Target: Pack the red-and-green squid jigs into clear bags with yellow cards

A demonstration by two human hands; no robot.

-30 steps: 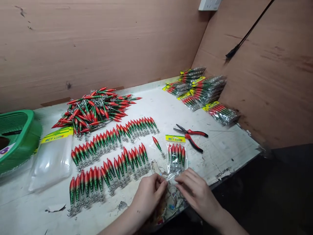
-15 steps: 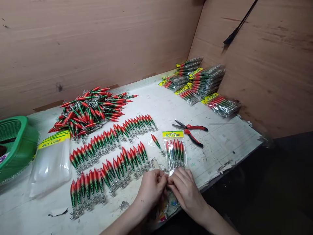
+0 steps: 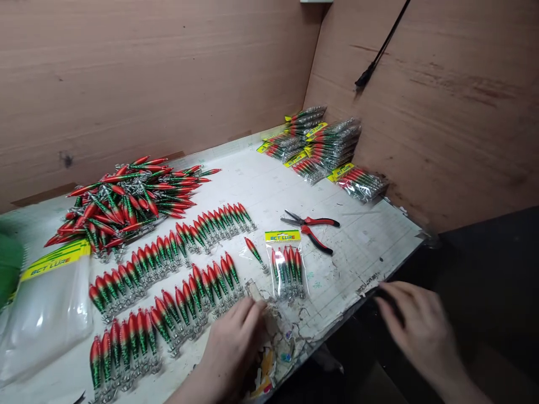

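My left hand (image 3: 236, 335) rests at the table's near edge with its fingers curled together; whatever they hold, if anything, is hidden. Out past the edge on the right is my right hand (image 3: 423, 325), slightly blurred, thumb and bent fingers apart and nothing visible between them. Just beyond my left hand lies a clear packet of squid jigs (image 3: 287, 264), red and green, under a yellow header. One loose squid jig (image 3: 256, 253) is beside it. Two slanting rows of squid jigs, a front row (image 3: 185, 303) and a back row (image 3: 162, 252), stretch to the left.
A heap of squid jigs (image 3: 135, 196) lies at the back left, with flat plastic bags (image 3: 50, 314) in front and a green basket (image 3: 9, 258) at the edge of view. Red-handled pliers (image 3: 314, 224) lie right of centre. Filled packets (image 3: 332, 146) are stacked near the corner.
My hands, together at the packet's lower end before, are now apart. The right has swung out past the table's edge; the left stays near the packet. The view has shifted rightward.
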